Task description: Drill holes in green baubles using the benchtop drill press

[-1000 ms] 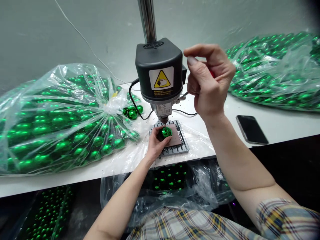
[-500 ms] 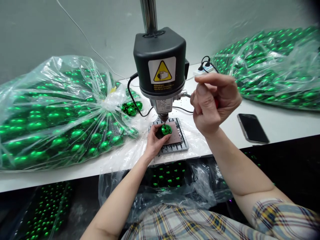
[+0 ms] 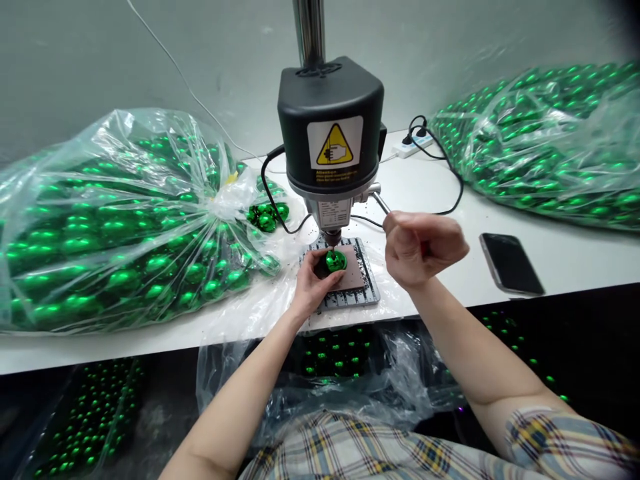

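Note:
Between the thumb and fingers of my left hand [image 3: 315, 277] is a shiny green ball [image 3: 336, 261], held on a pinkish board [image 3: 354, 270]. The board lies on the grooved metal base [image 3: 371, 293] of a small drill press [image 3: 330, 127]. Right at the top of the ball is the drill bit, under the chuck [image 3: 333, 237]; how deep it sits I cannot tell. My right hand [image 3: 423, 247] is closed round the end of the press's feed lever [image 3: 381, 200], whose knob is mostly hidden by the fingers. Dark shavings are scattered over the base.
A tied clear bag of green balls [image 3: 110, 233] fills the left of the table, several loose balls [image 3: 267, 217] beside its knot. Another bag [image 3: 545, 147] lies at the right, near a power strip [image 3: 413, 143] and a phone [image 3: 511, 263]. More balls [image 3: 337, 353] sit below the table edge.
My right hand has come down, swinging the feed lever lower. My left hand still holds the green ball under the drill. The whole view has shifted slightly.

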`<act>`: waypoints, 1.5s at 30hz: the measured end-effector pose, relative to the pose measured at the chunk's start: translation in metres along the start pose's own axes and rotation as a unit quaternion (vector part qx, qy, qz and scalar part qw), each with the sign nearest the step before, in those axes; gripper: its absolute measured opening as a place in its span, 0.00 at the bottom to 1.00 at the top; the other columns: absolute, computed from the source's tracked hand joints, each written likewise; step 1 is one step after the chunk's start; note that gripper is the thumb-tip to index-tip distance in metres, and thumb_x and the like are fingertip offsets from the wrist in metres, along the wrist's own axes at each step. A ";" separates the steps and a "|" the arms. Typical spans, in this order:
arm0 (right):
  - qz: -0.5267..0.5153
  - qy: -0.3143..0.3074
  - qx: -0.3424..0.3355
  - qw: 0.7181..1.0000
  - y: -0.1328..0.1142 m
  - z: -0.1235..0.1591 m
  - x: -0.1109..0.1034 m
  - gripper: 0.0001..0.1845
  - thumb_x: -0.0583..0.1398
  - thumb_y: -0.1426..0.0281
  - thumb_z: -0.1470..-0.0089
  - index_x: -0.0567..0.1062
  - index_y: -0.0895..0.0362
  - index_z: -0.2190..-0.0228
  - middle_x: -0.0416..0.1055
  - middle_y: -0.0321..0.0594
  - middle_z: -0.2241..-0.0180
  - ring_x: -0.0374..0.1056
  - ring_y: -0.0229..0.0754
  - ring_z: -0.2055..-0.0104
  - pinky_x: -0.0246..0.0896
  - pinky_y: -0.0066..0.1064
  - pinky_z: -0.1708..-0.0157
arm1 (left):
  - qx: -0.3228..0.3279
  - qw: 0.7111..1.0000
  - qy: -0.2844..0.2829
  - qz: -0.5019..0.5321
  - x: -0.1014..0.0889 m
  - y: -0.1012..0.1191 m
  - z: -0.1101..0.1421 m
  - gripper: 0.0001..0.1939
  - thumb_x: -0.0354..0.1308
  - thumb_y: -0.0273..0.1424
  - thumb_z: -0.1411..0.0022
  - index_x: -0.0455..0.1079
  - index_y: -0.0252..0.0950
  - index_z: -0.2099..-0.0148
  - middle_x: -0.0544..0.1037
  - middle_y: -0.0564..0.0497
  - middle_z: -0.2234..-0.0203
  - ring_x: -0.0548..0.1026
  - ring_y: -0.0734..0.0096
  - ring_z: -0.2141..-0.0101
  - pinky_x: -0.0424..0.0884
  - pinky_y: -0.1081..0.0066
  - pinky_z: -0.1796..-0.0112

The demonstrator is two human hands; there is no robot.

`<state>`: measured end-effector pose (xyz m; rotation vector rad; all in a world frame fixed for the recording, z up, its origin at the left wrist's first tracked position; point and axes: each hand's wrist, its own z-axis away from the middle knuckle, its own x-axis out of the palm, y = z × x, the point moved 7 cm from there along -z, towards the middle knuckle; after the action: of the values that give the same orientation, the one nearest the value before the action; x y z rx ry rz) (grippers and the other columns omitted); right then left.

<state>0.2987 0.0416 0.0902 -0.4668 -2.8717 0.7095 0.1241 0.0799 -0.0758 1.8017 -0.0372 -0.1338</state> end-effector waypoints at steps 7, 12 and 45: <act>-0.139 0.058 0.137 0.979 -0.007 -0.092 0.017 0.04 0.62 0.72 0.45 0.76 0.50 0.66 0.72 0.35 0.69 0.48 0.31 0.85 0.41 0.33 0.89 | 0.063 0.988 0.080 -0.120 -0.011 0.029 0.022 0.23 0.72 0.35 0.46 0.69 0.37 0.51 0.79 0.46 0.58 0.79 0.61 0.56 0.76 0.62 0.54; -0.136 0.047 0.171 0.975 0.009 -0.104 0.021 0.03 0.64 0.66 0.46 0.75 0.50 0.67 0.50 0.28 0.84 0.47 0.33 0.85 0.40 0.29 0.89 | 0.385 0.846 -0.095 -0.357 0.022 0.078 0.118 0.18 0.66 0.32 0.38 0.68 0.38 0.46 0.78 0.39 0.51 0.77 0.57 0.51 0.76 0.60 0.53; -0.179 0.073 0.135 0.972 0.009 -0.100 0.021 0.05 0.68 0.66 0.49 0.77 0.50 0.72 0.49 0.27 0.85 0.42 0.32 0.86 0.35 0.30 0.89 | -0.055 0.996 0.066 0.015 -0.115 0.062 -0.034 0.30 0.69 0.45 0.44 0.69 0.39 0.43 0.79 0.48 0.60 0.79 0.68 0.64 0.76 0.70 0.66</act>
<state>0.3031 0.0990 0.1747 0.0352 -2.5653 0.9306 0.0170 0.1096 -0.0001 1.6957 0.0356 0.0047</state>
